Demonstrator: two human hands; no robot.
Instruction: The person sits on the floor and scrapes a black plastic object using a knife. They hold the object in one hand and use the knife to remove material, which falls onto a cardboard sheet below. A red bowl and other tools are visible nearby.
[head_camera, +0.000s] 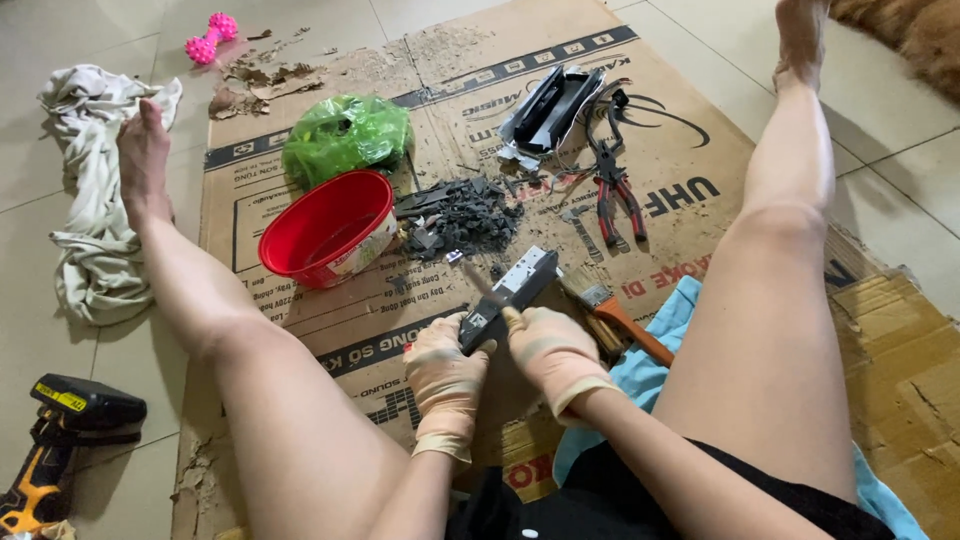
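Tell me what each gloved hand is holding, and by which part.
The left hand grips the near end of a dark oblong device. The right hand holds a thin tool by its handle end, tip against the device.

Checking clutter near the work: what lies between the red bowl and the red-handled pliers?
In the head view, a pile of dark broken fragments lies on the cardboard between the red bowl and the pliers.

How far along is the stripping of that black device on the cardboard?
Done: a pile of dark broken fragments lies beside the red bowl, and an emptied black casing sits farther back. In hand: the gloved left hand steadies the black device while the right hand works a thin tool at it. Left: this device looks largely whole.
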